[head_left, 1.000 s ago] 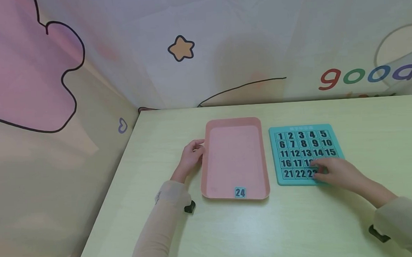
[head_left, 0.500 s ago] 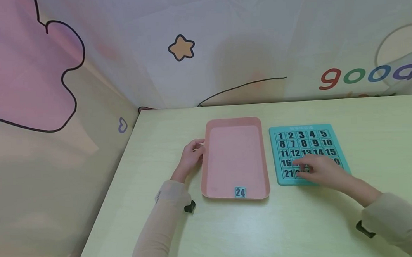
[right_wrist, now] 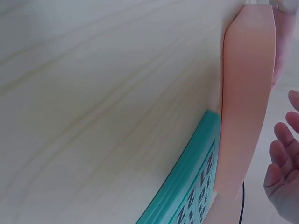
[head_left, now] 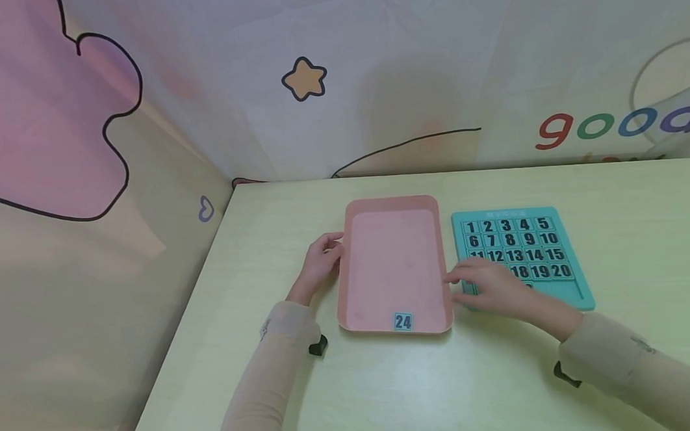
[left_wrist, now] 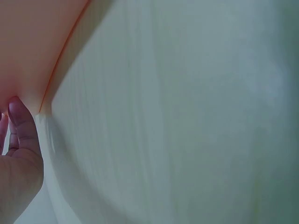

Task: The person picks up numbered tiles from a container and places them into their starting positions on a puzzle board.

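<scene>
A pink tray [head_left: 394, 258] lies on the table, with a small square tile marked 24 [head_left: 403, 322] near its front edge. My left hand [head_left: 318, 262] touches the tray's left side; the left wrist view has its thumb [left_wrist: 23, 123] against the outer wall. To the tray's right lies a teal number board [head_left: 566, 293] bearing rows of numbered tiles. My right hand [head_left: 492, 287] is over the board's left part, fingertips at the tray's right rim, hiding some lower tiles. Its fingers [right_wrist: 282, 156] are apart in the right wrist view, nothing showing between them.
The pale wooden table [head_left: 506, 376] meets a printed cloth backdrop [head_left: 402, 76] at its back and left edges. Tray and board lie close side by side, a narrow strip of table between them. Dark small devices [head_left: 318, 346] sit at both cuffs.
My right hand has moved left from the board's lower right across to the tray's right rim, uncovering the right-hand tiles. The left hand, tray and tile 24 have stayed put.
</scene>
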Demonstrator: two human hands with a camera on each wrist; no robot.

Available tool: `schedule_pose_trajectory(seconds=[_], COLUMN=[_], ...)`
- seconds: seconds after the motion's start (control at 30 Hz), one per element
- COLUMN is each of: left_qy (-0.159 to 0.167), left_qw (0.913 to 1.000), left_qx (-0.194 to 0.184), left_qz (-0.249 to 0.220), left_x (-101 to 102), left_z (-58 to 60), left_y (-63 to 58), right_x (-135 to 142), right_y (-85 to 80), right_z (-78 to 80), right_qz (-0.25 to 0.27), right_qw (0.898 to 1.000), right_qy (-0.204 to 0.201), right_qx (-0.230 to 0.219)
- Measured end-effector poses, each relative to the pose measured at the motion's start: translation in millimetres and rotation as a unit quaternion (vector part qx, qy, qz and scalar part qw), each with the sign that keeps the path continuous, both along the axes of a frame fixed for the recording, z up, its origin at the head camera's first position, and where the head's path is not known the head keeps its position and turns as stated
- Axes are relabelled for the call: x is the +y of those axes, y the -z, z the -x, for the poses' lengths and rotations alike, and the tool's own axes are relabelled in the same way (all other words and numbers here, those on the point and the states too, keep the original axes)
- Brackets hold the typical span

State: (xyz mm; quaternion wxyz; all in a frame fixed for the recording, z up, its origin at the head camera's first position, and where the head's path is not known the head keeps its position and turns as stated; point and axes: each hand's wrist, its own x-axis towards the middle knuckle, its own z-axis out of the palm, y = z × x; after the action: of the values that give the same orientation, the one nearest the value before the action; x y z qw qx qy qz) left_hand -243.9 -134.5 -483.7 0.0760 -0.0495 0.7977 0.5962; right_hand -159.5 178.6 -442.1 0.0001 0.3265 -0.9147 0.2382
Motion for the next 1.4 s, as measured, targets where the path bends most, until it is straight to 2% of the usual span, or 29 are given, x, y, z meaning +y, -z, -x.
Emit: schedule_pose_trajectory(seconds=[0.17,0.33,0.47,0.77,1.0,1.4], left_qy=[0.003,0.002,0.0,0.002,0.0,0.007], left_qw=[1.0,1.0,1.0,1.0,1.0,0.9998], left_qx=[0.0,0.001,-0.001,-0.007,-0.002,0.001], left_qz=[0.0,-0.004,-0.006,0.0,-0.006,-0.018], left_x=[0,0,0,-1,0,-2], left_z=[0.2,0.1,0.5,0.8,1.3,0.8], left_y=[0.0,0.5,1.8,4.4,5.2,3.1], right_x=[-18,-36,-50,-68,-74,-75], right_y=[5.2,11.2,15.9,21.0,24.5,23.8], right_z=[4.3,6.4,4.5,4.3,2.2,1.4], right_qz=[-0.002,-0.019,-0.047,-0.07,-0.094,-0.111], right_qw=[0.999,0.996,0.992,0.983,0.983,0.984], right_qy=[-0.034,-0.077,-0.107,-0.16,-0.153,-0.132], right_qx=[0.003,0.028,0.038,0.056,0.04,0.052])
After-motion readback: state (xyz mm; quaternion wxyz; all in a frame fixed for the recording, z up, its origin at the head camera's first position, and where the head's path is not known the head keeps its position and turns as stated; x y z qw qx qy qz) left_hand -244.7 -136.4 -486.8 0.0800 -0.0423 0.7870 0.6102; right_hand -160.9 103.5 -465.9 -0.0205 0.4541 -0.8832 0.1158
